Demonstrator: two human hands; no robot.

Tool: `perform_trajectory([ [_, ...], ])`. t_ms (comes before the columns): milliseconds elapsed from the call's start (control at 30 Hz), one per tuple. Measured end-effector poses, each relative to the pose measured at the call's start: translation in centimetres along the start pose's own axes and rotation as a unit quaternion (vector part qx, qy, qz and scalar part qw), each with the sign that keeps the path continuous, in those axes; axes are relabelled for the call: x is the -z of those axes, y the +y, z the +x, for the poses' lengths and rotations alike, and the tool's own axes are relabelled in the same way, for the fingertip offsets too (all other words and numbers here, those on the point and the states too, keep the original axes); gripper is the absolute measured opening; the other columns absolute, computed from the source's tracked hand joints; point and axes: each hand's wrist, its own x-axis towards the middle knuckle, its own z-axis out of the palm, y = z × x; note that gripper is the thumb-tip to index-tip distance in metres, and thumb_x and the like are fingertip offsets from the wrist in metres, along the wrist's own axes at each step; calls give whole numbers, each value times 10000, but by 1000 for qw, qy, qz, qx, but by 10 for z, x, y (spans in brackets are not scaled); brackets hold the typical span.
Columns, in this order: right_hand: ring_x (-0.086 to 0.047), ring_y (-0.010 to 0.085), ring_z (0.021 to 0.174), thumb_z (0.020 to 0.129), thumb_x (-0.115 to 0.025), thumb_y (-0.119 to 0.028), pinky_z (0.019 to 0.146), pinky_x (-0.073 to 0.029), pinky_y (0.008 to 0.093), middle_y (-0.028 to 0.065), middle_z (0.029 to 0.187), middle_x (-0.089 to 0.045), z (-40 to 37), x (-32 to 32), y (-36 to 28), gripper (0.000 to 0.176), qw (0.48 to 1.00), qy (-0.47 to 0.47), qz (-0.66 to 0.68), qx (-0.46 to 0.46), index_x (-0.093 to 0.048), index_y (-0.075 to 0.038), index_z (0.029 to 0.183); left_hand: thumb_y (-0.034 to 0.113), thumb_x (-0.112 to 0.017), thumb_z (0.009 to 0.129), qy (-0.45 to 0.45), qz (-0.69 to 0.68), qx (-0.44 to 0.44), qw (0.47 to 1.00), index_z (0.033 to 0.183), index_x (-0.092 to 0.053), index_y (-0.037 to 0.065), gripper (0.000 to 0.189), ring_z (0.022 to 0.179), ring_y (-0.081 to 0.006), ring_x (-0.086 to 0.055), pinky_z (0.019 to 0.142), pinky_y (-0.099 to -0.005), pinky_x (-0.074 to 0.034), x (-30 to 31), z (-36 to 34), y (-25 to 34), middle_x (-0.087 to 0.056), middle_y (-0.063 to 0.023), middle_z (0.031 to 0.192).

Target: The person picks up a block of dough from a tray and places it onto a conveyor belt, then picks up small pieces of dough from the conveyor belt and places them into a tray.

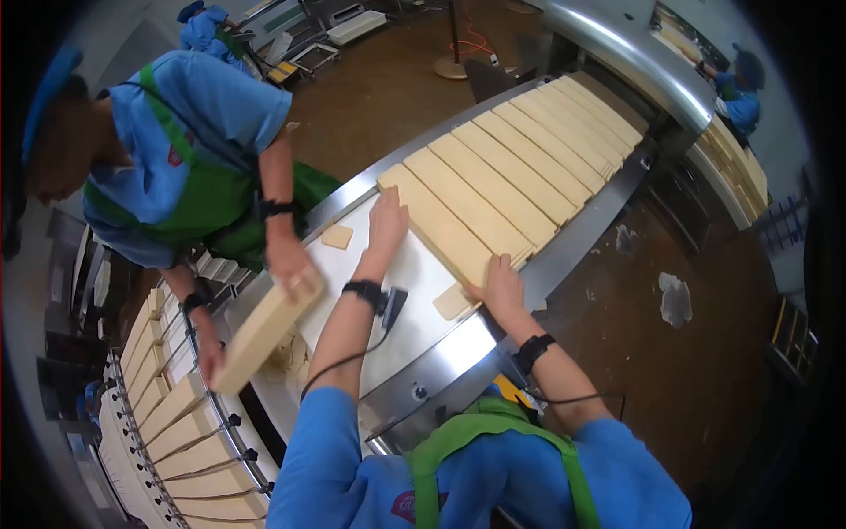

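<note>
A row of pale stacked dough sheets (pixel 520 163) lies across the white conveyor belt (pixel 410 286). At the near end of the row, my left hand (pixel 388 222) grips the far-left end of the front dough stack (pixel 448 219). My right hand (pixel 502 289) closes around the same stack's other end, its fingers over the corner. Both wrists wear black bands. One small loose dough piece (pixel 337 236) rests on the belt left of my left hand; another loose dough piece (pixel 453 301) lies beside my right hand.
On the left, a co-worker in a green apron (pixel 211 198) holds a thick dough stack (pixel 269 331) over a rack (pixel 198 441) filled with similar stacks. A metal machine hood (pixel 634 62) spans the belt's far end. The belt's metal side rail (pixel 582 234) runs along the right.
</note>
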Motion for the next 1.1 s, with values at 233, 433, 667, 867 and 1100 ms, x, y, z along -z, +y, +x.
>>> perform_trajectory([
  [233, -536, 335, 751, 574, -763, -291, 622, -471, 395, 169, 890, -443, 2, 8, 2, 584, 999, -13, 27, 12, -431, 27, 935, 158, -547, 690, -167, 145, 155, 963, 1093, -494, -3, 437, 1074, -300, -430, 876, -412, -381, -37, 72, -24, -476, -148, 1105],
  [433, -530, 334, 781, 558, -766, -296, 639, -463, 398, 171, 902, -446, 4, 7, 3, 576, 997, -45, 41, 44, -445, 17, 919, 279, -645, 544, -224, 180, 232, 929, 1052, -557, 52, 564, 1064, -297, -446, 886, -448, -372, -9, 61, -33, -501, -129, 1087],
  [667, -478, 385, 988, 535, -754, -287, 837, -425, 405, 206, 1094, -421, 41, 13, 4, 762, 961, -226, 66, 145, -404, 7, 1145, 306, -736, 527, -174, 169, 369, 897, 1010, -529, -10, 612, 1089, -310, -427, 902, -407, -354, 103, -84, -55, -512, -193, 1059],
  [867, -438, 390, 1038, 537, -733, -175, 889, -399, 413, 198, 1177, -390, 43, -20, -65, 803, 939, -235, 33, 249, -347, -43, 1228, 155, -769, 598, 234, -332, 380, 831, 1021, -399, -18, 588, 936, -217, -500, 837, -307, -403, 110, -237, -74, -515, -129, 954],
  [1100, -441, 366, 1024, 531, -739, -122, 892, -395, 397, 182, 1170, -386, -78, -42, -226, 769, 849, -198, 162, 463, -388, -83, 1214, 86, -700, 709, 538, -156, 362, 745, 1028, -408, 22, 437, 846, -162, -503, 747, -272, -418, 278, -408, -54, -510, -90, 924],
])
